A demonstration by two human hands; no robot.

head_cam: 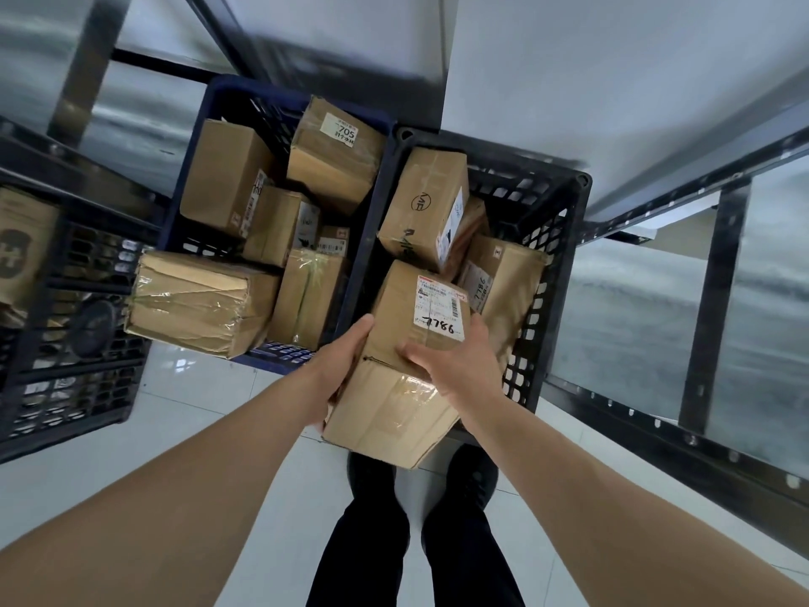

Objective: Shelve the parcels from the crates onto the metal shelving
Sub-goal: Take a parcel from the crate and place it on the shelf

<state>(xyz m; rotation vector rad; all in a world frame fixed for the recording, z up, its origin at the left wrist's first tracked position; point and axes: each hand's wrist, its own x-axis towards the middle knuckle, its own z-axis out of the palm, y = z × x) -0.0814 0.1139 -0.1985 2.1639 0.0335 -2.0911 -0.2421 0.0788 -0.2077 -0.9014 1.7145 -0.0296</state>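
A long brown cardboard parcel (396, 365) with a white label marked 7786 sticks out over the near rim of the black crate (564, 238). My left hand (339, 365) grips its left side with the thumb on top. My right hand (455, 361) holds its right side, thumb laid across the top face. Other brown parcels (427, 208) lie in the black crate behind it. The blue crate (219, 98) to the left holds several more parcels (332, 159). Metal shelving (718, 273) stands on the right, another unit (92, 59) at the upper left.
A third black crate (79, 378) with a parcel stands at the left. One taped parcel (201, 302) juts over the blue crate's near left corner. White tiled floor (210, 431) lies between the crates and my feet (420, 475). A white wall is ahead.
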